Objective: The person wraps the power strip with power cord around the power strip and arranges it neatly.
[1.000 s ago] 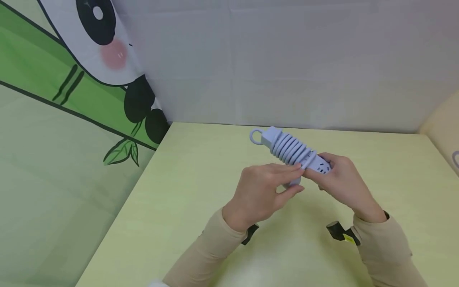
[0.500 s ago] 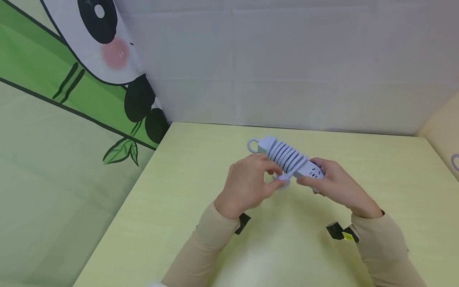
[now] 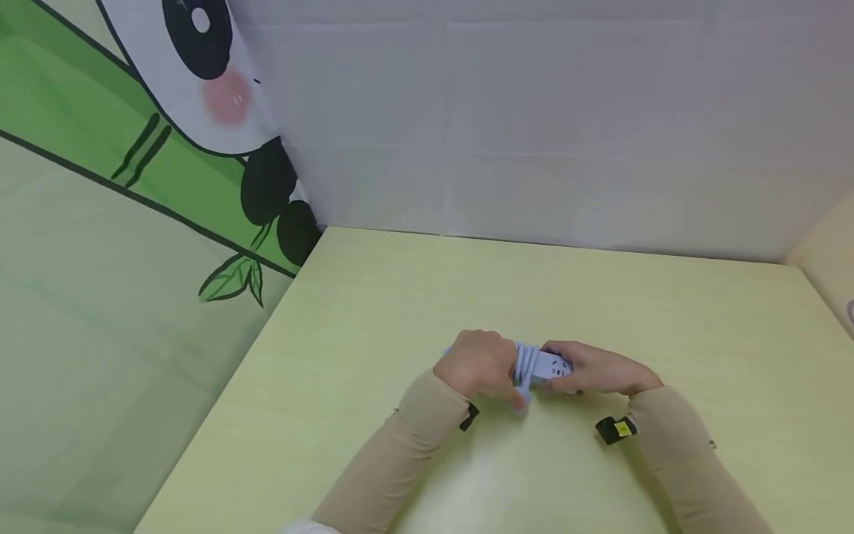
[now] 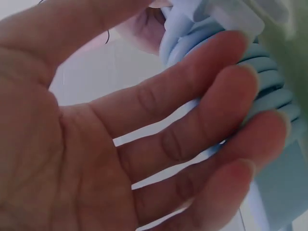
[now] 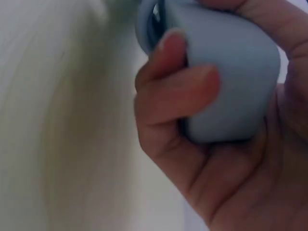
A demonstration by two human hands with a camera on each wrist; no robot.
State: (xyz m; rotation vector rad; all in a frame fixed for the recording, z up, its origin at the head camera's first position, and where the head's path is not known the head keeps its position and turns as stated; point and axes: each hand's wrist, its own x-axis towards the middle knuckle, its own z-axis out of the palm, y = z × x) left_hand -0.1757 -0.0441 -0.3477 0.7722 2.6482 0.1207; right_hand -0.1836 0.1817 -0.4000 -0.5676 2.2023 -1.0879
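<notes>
A white power strip [image 3: 552, 366] with its cord [image 3: 526, 360] wound round it is held between both hands, low over the table. My left hand [image 3: 479, 365] grips the wound part, covering the strip's far left end. In the left wrist view its fingers curl against the coils [image 4: 272, 79], and the plug, partly cut off, shows at the top. The plug end [image 3: 523, 401] hangs by the left thumb in the head view. At the socket end, my right hand [image 3: 597, 368] holds the strip, fingers wrapped round its end block [image 5: 236, 82] in the right wrist view.
A pale yellow table [image 3: 373, 297] spreads under the hands. Behind it stands a plain light wall cloth [image 3: 534, 133], and at the left a printed cloth with a green bamboo design [image 3: 193, 178]. Each wrist carries a small black camera [image 3: 614, 430].
Both hands have brought the power strip down and nearer the person. The left hand has shifted from the plug to a grip over the wound cord; the right hand keeps the socket end.
</notes>
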